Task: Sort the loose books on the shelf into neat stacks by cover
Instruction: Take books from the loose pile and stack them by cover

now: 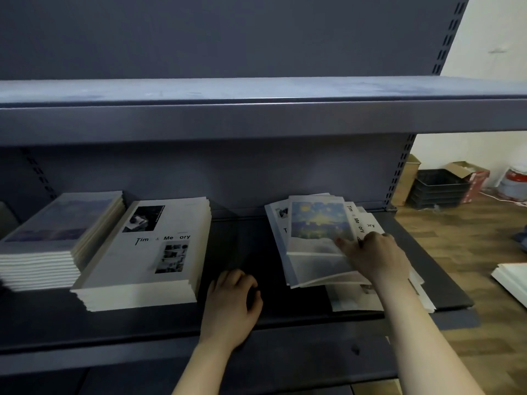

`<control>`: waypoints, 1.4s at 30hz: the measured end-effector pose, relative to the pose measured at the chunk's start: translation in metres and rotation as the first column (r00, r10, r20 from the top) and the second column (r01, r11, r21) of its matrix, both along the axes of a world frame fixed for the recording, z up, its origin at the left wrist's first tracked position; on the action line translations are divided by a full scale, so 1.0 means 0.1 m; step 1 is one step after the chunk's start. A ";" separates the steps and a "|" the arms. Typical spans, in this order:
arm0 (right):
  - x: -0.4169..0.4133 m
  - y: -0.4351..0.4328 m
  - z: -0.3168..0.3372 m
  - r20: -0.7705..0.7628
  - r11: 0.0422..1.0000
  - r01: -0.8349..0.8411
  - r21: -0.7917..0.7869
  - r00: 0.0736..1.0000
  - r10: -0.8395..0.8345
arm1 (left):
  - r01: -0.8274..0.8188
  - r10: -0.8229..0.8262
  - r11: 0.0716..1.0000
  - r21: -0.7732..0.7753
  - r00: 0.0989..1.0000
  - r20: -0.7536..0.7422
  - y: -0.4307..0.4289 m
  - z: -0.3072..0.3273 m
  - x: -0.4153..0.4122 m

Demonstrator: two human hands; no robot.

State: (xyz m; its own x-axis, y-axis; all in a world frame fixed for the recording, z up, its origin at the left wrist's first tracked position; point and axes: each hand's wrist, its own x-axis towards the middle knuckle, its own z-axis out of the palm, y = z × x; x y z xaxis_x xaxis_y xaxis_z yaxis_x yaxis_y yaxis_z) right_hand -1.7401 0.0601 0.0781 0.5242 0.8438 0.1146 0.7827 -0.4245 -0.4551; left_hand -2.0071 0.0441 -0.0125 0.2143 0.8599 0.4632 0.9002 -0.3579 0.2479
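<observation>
On the dark shelf (242,252) stand two neat stacks at the left: purple-cover books (57,223) and white "Time & Memory" books (151,249). At the right lies a loose, fanned pile (308,269) with a blue-and-yellow painted-cover book (316,223) on top and white "Time & Memory" covers showing beneath. My right hand (373,258) rests on the pile's right side, fingers on the painted cover's lower right corner; whether it pinches the book is unclear. My left hand (231,303) lies on the bare shelf between the stacks and the pile, fingers loosely curled, holding nothing.
An upper shelf (256,115) overhangs the working shelf. Right of the rack, on the wooden floor, are stacked black crates (439,189), cardboard boxes (467,172), a bucket (516,181) and white panels (513,277).
</observation>
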 end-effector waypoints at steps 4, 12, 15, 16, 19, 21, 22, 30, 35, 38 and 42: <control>-0.01 0.01 0.04 0.009 0.999 -0.015 -0.041 1.000 0.015 | 0.009 -0.009 1.000 -0.006 1.000 0.007 -0.02 -0.01 -0.01; 0.05 0.04 0.08 -0.101 0.997 -0.062 -0.053 0.993 0.056 | 0.007 -0.007 1.000 -0.020 1.000 0.009 -0.06 0.01 -0.01; 0.07 -0.02 0.12 -0.162 0.994 -0.099 -0.052 0.983 0.089 | 0.007 -0.007 1.000 -0.023 1.000 0.002 -0.06 0.02 -0.01; 0.08 -0.06 0.14 -0.175 0.992 -0.112 -0.050 0.979 0.101 | 0.005 -0.004 1.000 -0.023 1.000 0.002 -0.06 0.02 -0.01; 0.11 -0.17 0.17 -0.206 0.986 -0.159 -0.039 0.967 0.148 | -0.009 0.010 0.999 -0.040 0.999 0.038 -0.08 0.03 0.02; 0.10 -0.27 0.17 -0.323 0.982 -0.187 0.010 0.929 0.180 | -0.020 0.030 0.996 -0.084 0.993 0.118 -0.11 0.07 0.09; 0.09 -0.32 0.18 -0.425 0.980 -0.193 0.042 0.884 0.192 | -0.012 0.034 0.992 -0.124 0.984 0.175 -0.12 0.10 0.14; 0.12 -0.49 0.11 -0.749 0.976 -0.198 0.085 0.633 0.194 | 0.162 0.188 0.882 -0.442 0.739 0.647 -0.14 0.47 0.54; 0.08 -0.56 0.09 -0.759 0.933 -0.344 0.106 0.578 0.300 | 0.238 0.345 0.807 -0.541 0.554 0.758 -0.18 0.55 0.60; 0.01 -0.57 0.11 -0.695 0.883 -0.458 0.101 0.602 0.392 | 0.315 0.358 0.801 -0.509 0.429 0.829 -0.24 0.57 0.55; -0.12 -0.57 0.16 -0.545 0.847 -0.520 0.110 0.681 0.489 | 0.396 0.313 0.834 -0.385 0.235 0.920 -0.34 0.65 0.44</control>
State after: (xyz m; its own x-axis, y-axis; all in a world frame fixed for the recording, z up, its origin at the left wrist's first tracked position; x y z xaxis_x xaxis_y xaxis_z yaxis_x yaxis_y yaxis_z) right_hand -1.7522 0.0027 0.0941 -0.0225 0.9950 -0.0975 0.5188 -0.0718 -0.8519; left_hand -1.9628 0.0098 0.0522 -0.0205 0.9947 -0.1004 -0.1503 0.0963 0.9839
